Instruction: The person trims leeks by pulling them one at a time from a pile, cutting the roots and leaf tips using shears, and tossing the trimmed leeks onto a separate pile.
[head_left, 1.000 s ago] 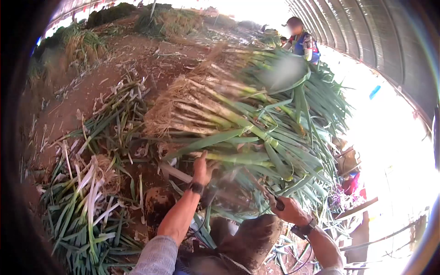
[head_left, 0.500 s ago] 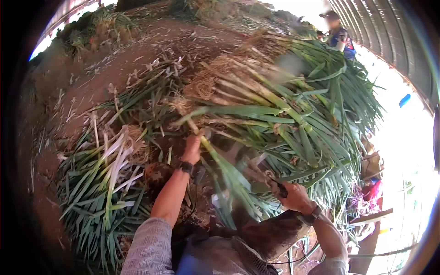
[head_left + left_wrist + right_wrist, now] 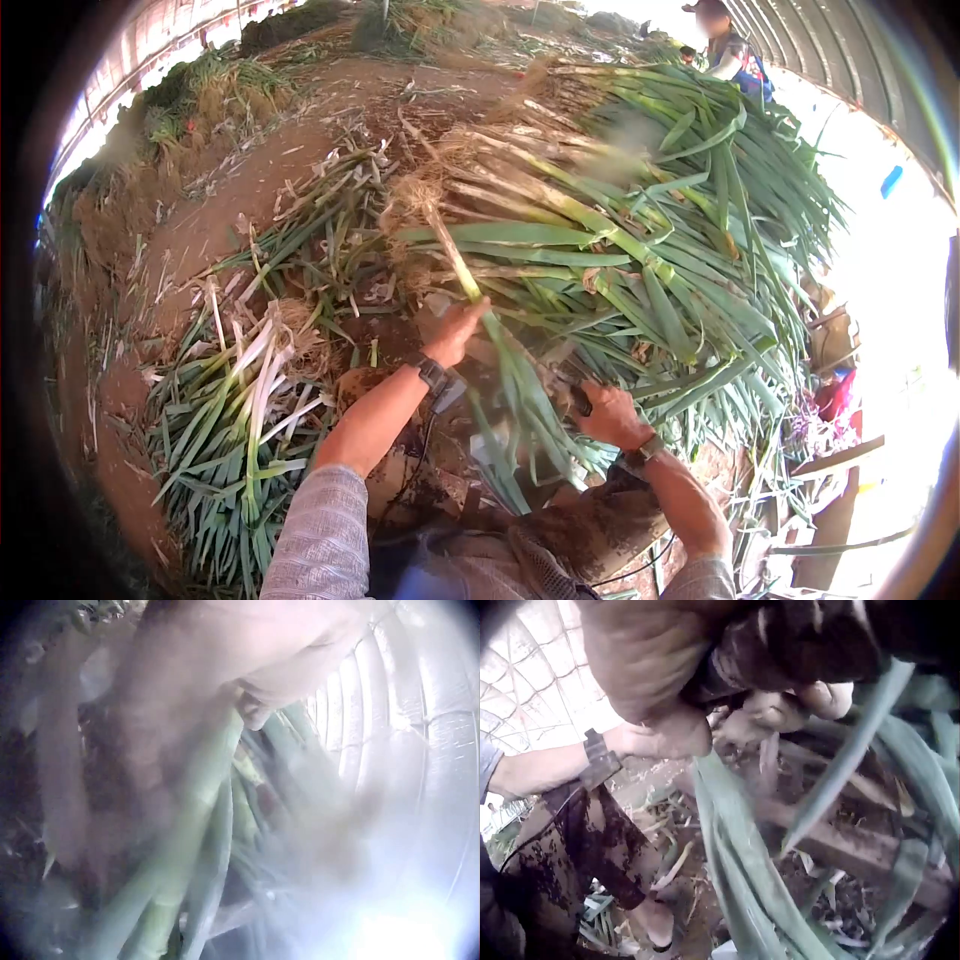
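My left hand grips one leek around its stalk, the roots pointing up and away, green leaves hanging down toward my knees. The left wrist view has the hand blurred above the green stalk. Right of those leaves, my right hand is curled round the dark handle of a tool; its far end is unclear. In the right wrist view the fingers wrap a dark handle, with leek leaves below.
A large leek pile lies ahead and right, roots to the left. Smaller leeks lie at left on brown soil. Another person is behind the pile. A curved ribbed wall rises at right.
My left hand has taken hold of a leek and drawn it off the pile, swinging its roots upward and leaves toward me. The right hand has moved slightly left with the tool.
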A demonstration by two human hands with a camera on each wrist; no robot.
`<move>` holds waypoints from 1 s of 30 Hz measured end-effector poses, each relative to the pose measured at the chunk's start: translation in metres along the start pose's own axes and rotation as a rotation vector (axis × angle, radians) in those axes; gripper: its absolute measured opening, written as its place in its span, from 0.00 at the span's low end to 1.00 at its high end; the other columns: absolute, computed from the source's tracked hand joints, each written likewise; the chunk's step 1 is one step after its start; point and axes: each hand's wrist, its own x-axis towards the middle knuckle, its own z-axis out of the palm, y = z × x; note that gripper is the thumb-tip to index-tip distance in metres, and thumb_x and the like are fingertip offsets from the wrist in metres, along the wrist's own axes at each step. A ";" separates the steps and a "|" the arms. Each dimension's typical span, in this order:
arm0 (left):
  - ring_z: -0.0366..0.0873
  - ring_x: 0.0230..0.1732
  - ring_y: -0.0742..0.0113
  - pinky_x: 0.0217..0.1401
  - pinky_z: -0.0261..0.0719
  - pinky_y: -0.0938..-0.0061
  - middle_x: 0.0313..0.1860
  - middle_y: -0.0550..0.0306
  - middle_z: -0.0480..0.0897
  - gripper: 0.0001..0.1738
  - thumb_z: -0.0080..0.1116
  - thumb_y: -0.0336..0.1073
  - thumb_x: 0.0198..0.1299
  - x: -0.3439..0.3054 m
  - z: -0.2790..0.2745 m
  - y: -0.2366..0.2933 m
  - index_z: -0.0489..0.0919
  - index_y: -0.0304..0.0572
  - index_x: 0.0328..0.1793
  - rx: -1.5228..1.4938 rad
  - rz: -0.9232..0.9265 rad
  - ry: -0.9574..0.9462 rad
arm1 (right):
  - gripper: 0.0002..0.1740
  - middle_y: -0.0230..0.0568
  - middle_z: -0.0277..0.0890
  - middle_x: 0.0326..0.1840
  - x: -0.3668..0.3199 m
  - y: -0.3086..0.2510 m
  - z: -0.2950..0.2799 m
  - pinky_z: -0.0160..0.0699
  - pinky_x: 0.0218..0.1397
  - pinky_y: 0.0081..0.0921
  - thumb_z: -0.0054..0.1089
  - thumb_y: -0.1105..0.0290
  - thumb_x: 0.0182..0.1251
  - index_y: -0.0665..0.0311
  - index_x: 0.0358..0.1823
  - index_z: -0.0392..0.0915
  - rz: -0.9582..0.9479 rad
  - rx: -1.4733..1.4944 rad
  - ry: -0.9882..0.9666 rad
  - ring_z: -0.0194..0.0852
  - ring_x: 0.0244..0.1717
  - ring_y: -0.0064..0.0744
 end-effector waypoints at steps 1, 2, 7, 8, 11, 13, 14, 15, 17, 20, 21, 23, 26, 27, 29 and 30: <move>0.76 0.54 0.61 0.56 0.75 0.58 0.47 0.57 0.81 0.26 0.66 0.53 0.62 0.012 -0.004 -0.009 0.78 0.42 0.55 -0.084 0.003 0.003 | 0.20 0.56 0.81 0.33 -0.004 0.002 0.005 0.79 0.42 0.51 0.65 0.58 0.56 0.62 0.45 0.78 -0.051 0.016 0.043 0.80 0.38 0.61; 0.76 0.48 0.65 0.51 0.75 0.65 0.47 0.55 0.80 0.27 0.67 0.54 0.61 0.025 -0.010 -0.016 0.79 0.39 0.54 -0.169 0.008 0.011 | 0.19 0.57 0.81 0.34 -0.005 0.002 0.008 0.79 0.42 0.50 0.64 0.58 0.57 0.62 0.45 0.78 -0.106 0.032 0.085 0.80 0.38 0.61; 0.73 0.40 0.70 0.41 0.73 0.68 0.42 0.59 0.78 0.28 0.70 0.54 0.59 0.026 -0.008 -0.006 0.80 0.36 0.52 -0.134 0.059 0.155 | 0.19 0.56 0.81 0.32 -0.002 -0.009 0.005 0.78 0.42 0.51 0.65 0.58 0.56 0.62 0.44 0.79 -0.083 0.156 0.055 0.80 0.38 0.59; 0.73 0.40 0.70 0.41 0.73 0.68 0.42 0.59 0.78 0.28 0.70 0.54 0.59 0.028 -0.005 -0.007 0.80 0.36 0.52 -0.126 0.051 0.150 | 0.19 0.56 0.81 0.32 -0.001 -0.006 0.012 0.78 0.42 0.51 0.65 0.58 0.56 0.62 0.44 0.79 -0.073 0.163 0.053 0.80 0.38 0.59; 0.73 0.60 0.59 0.69 0.65 0.61 0.57 0.52 0.77 0.32 0.66 0.49 0.63 0.019 0.000 0.021 0.70 0.36 0.65 0.017 -0.022 0.294 | 0.20 0.56 0.81 0.30 0.008 0.004 0.033 0.79 0.41 0.50 0.67 0.57 0.54 0.62 0.45 0.79 -0.162 0.121 0.099 0.80 0.36 0.59; 0.74 0.59 0.60 0.67 0.66 0.63 0.57 0.53 0.77 0.30 0.65 0.48 0.63 0.035 -0.006 0.008 0.71 0.36 0.64 -0.115 0.093 0.294 | 0.21 0.56 0.81 0.31 0.012 -0.006 0.027 0.79 0.41 0.50 0.68 0.58 0.54 0.62 0.45 0.79 -0.092 0.131 0.080 0.80 0.37 0.59; 0.74 0.58 0.60 0.65 0.67 0.66 0.58 0.54 0.77 0.28 0.65 0.47 0.64 0.044 -0.011 0.000 0.72 0.36 0.63 -0.250 0.209 0.286 | 0.21 0.56 0.81 0.31 0.013 -0.009 0.026 0.79 0.41 0.50 0.68 0.58 0.54 0.63 0.46 0.79 -0.018 0.136 0.063 0.80 0.37 0.59; 0.75 0.29 0.68 0.21 0.75 0.67 0.39 0.56 0.79 0.31 0.66 0.49 0.62 0.042 -0.014 0.010 0.69 0.33 0.60 -0.152 0.184 0.290 | 0.21 0.56 0.81 0.31 0.013 -0.010 0.026 0.79 0.41 0.50 0.68 0.58 0.54 0.63 0.46 0.79 -0.020 0.137 0.062 0.80 0.37 0.59; 0.76 0.30 0.67 0.18 0.74 0.67 0.41 0.57 0.79 0.31 0.66 0.49 0.62 0.038 -0.013 0.017 0.68 0.35 0.60 -0.165 0.180 0.312 | 0.21 0.56 0.81 0.31 0.013 -0.008 0.027 0.78 0.41 0.52 0.68 0.58 0.54 0.63 0.45 0.80 -0.081 0.079 0.153 0.80 0.36 0.59; 0.77 0.33 0.67 0.20 0.76 0.66 0.43 0.57 0.79 0.31 0.66 0.51 0.62 0.026 -0.010 0.023 0.68 0.39 0.61 -0.166 0.160 0.305 | 0.20 0.57 0.80 0.31 0.013 -0.011 0.026 0.78 0.40 0.53 0.68 0.59 0.54 0.63 0.44 0.80 -0.158 0.165 0.185 0.80 0.36 0.60; 0.78 0.35 0.67 0.24 0.79 0.64 0.43 0.58 0.80 0.31 0.65 0.53 0.62 0.023 -0.009 0.023 0.69 0.41 0.61 -0.158 0.143 0.273 | 0.20 0.57 0.80 0.31 0.015 -0.011 0.028 0.78 0.40 0.53 0.68 0.59 0.54 0.63 0.44 0.80 -0.155 0.167 0.186 0.80 0.36 0.60; 0.78 0.39 0.66 0.31 0.80 0.62 0.44 0.57 0.79 0.30 0.61 0.55 0.64 0.036 -0.010 0.010 0.69 0.42 0.61 -0.145 0.141 0.311 | 0.19 0.56 0.81 0.31 0.019 -0.006 0.035 0.78 0.40 0.52 0.67 0.59 0.55 0.63 0.44 0.80 -0.094 0.110 0.151 0.80 0.36 0.60; 0.76 0.47 0.63 0.45 0.77 0.60 0.48 0.55 0.78 0.28 0.50 0.59 0.69 0.035 -0.012 0.014 0.71 0.43 0.60 -0.265 0.100 0.176 | 0.18 0.56 0.81 0.30 0.025 -0.008 0.035 0.78 0.39 0.52 0.66 0.60 0.56 0.63 0.43 0.80 -0.048 0.140 0.060 0.80 0.35 0.61; 0.73 0.51 0.61 0.51 0.73 0.59 0.50 0.55 0.77 0.29 0.43 0.61 0.72 0.031 -0.013 0.016 0.73 0.43 0.58 -0.387 0.052 -0.002 | 0.18 0.56 0.81 0.30 0.028 -0.009 0.034 0.78 0.39 0.52 0.66 0.60 0.56 0.63 0.43 0.80 -0.051 0.138 0.064 0.80 0.35 0.61; 0.74 0.52 0.60 0.48 0.76 0.60 0.52 0.54 0.77 0.26 0.41 0.58 0.74 0.026 -0.012 0.018 0.72 0.44 0.60 -0.400 0.083 -0.065 | 0.17 0.55 0.81 0.29 0.033 -0.011 0.034 0.78 0.39 0.52 0.66 0.60 0.56 0.62 0.42 0.80 -0.021 0.088 0.081 0.79 0.33 0.62; 0.75 0.52 0.60 0.45 0.79 0.62 0.54 0.52 0.77 0.24 0.40 0.54 0.76 0.028 -0.011 0.018 0.71 0.45 0.63 -0.413 0.110 -0.128 | 0.17 0.55 0.81 0.29 0.035 -0.011 0.035 0.78 0.39 0.52 0.66 0.60 0.56 0.62 0.42 0.80 -0.019 0.088 0.086 0.79 0.33 0.62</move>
